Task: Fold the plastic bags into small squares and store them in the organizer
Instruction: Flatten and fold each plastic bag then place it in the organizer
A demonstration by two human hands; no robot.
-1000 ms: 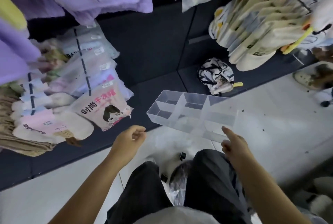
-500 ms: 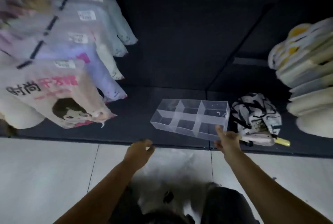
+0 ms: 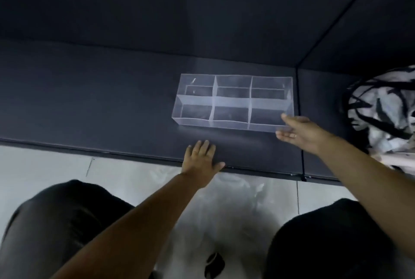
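A clear plastic organizer (image 3: 231,99) with several empty compartments stands on the dark platform (image 3: 89,103). My right hand (image 3: 301,131) is at its near right corner, fingers straight; the thumb lies along the front wall. My left hand (image 3: 201,157) rests flat on the platform's front edge, fingers extended, a little in front of the organizer and apart from it. Clear plastic bags (image 3: 226,207) lie crumpled on the pale floor between my knees.
A black-and-white patterned cloth bundle (image 3: 384,110) sits on the platform at the right, close to the organizer. A dark wall rises behind the platform. My knees in dark trousers (image 3: 56,222) fill the lower corners. A small black object (image 3: 214,264) lies among the bags.
The organizer went from held above the floor to standing flat on the platform. The view moved closer and lower. My left hand opened from a loose fist and now lies flat on the platform edge.
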